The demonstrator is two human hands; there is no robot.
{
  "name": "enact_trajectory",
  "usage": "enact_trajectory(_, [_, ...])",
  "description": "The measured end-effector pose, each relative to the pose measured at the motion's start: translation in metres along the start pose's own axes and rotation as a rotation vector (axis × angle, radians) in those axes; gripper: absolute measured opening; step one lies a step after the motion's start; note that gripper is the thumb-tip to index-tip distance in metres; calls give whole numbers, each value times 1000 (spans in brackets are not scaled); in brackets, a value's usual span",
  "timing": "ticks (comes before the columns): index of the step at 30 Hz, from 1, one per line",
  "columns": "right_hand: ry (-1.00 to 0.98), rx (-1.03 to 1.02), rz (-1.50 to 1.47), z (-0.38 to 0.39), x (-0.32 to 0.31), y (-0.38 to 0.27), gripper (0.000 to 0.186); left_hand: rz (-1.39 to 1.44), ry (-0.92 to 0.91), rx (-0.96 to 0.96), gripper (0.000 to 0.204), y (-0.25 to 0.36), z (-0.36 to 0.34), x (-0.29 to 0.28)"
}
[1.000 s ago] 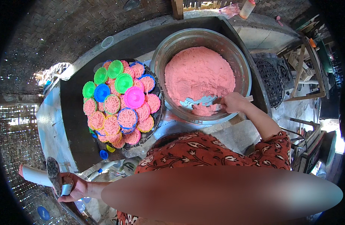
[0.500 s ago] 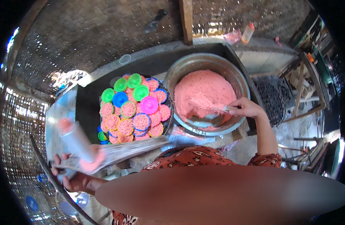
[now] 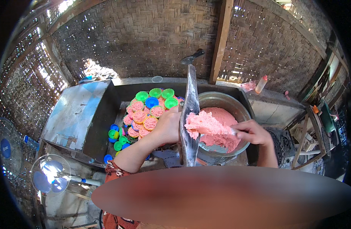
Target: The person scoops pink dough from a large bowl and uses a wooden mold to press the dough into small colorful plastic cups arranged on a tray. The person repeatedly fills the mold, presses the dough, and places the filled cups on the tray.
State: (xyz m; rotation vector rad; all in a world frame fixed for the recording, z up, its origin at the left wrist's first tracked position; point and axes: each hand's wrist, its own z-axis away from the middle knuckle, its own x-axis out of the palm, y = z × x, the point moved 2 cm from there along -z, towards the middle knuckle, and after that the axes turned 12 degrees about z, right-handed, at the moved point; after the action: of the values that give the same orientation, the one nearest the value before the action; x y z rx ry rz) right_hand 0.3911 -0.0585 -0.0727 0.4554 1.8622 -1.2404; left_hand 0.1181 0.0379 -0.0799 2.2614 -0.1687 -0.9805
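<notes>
This looks like a rustic food workshop, with woven walls [image 3: 152, 42] (daylight pricks through the gaps) and a bare wooden post [image 3: 221, 42]. A broad basin [image 3: 215, 97] holds pink dough [image 3: 226, 115], beside piled coloured dishes [image 3: 141, 96] of stringy pink portions [image 3: 138, 116].

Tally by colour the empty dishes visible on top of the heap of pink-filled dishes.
Green dishes: 4
Blue dish: 1
Total: 5 visible; the left hand covers part of the heap, so others may be hidden.
</notes>
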Motion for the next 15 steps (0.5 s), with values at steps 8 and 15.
enact_trajectory(8, [187, -46, 1165, -9, -40, -132, 21, -130, -69, 6, 35, 7, -7, 24])
enact_trajectory(15, [307, -288, 1776, -14, 40, -146, 28, -22, -132, -39, 37, -9, -19, 45])
